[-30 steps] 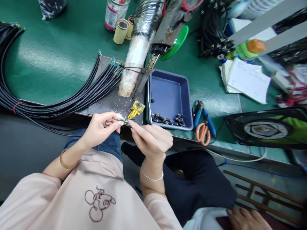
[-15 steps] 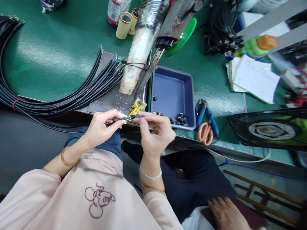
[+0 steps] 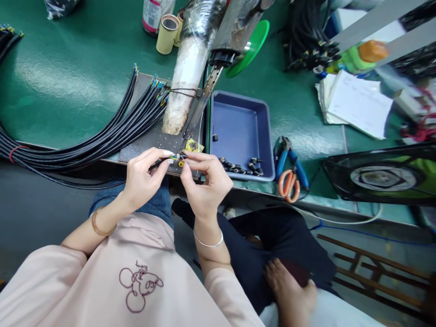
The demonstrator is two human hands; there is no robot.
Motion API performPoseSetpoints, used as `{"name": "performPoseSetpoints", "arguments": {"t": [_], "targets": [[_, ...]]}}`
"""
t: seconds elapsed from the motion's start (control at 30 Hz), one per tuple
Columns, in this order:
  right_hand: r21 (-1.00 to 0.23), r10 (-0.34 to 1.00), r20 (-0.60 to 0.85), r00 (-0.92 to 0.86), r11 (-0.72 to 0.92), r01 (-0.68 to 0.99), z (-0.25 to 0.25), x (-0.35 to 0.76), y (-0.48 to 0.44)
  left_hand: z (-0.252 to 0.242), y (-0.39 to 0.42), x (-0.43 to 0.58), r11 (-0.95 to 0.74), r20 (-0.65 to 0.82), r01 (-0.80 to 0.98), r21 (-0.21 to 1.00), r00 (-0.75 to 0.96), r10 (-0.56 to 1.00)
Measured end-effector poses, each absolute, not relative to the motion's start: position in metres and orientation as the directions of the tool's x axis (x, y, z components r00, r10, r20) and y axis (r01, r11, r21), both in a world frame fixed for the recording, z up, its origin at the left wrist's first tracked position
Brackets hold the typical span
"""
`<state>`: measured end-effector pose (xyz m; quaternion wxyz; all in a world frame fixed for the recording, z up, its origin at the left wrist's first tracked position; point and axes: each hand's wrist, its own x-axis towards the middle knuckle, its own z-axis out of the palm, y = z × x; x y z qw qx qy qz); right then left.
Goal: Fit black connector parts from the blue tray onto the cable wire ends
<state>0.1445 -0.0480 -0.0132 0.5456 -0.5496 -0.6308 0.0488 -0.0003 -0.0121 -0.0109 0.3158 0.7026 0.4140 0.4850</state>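
Observation:
My left hand [image 3: 145, 177] pinches the end of a thin black cable [image 3: 162, 161] whose stripped coloured wire tips point right. My right hand [image 3: 204, 181] meets it, thumb and forefinger closed at the wire tips [image 3: 179, 157] on something small that I cannot make out. Both hands hover just over the near edge of a dark metal plate [image 3: 150, 141]. A small yellow piece [image 3: 193, 146] lies on the plate just behind the fingers. A blue tray [image 3: 241, 131] with several small black connectors [image 3: 240, 167] sits right of my right hand.
A bundle of black cables [image 3: 85, 145] sweeps from the left onto the plate. A wrapped machine arm [image 3: 190, 68] reaches down at the back. Blue pliers [image 3: 288, 156] and orange scissors [image 3: 288, 184] lie right of the tray. Papers [image 3: 357, 104] lie far right. Another person's hand [image 3: 289, 290] rests lower right.
My right hand went to the tray side, then came back and closed in on the wire tips. The view shifted slightly. The other person's hand moved left and up along their lap.

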Motion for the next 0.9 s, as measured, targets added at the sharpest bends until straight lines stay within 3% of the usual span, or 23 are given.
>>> {"name": "performPoseSetpoints", "arguments": {"t": [0.57,0.9], "targets": [[-0.614,0.725,0.666,0.178,0.397,0.682,-0.0044,0.1437,-0.0416,-0.0066,-0.0083,0.0039,-0.497,0.471,0.261,0.828,0.160,0.868],[-0.547,0.740,0.667,0.086,0.407,0.731,-0.0030,0.1454,-0.0484,-0.0082,-0.0092,0.0019,-0.395,0.365,0.249,0.884,0.159,0.917]]}}
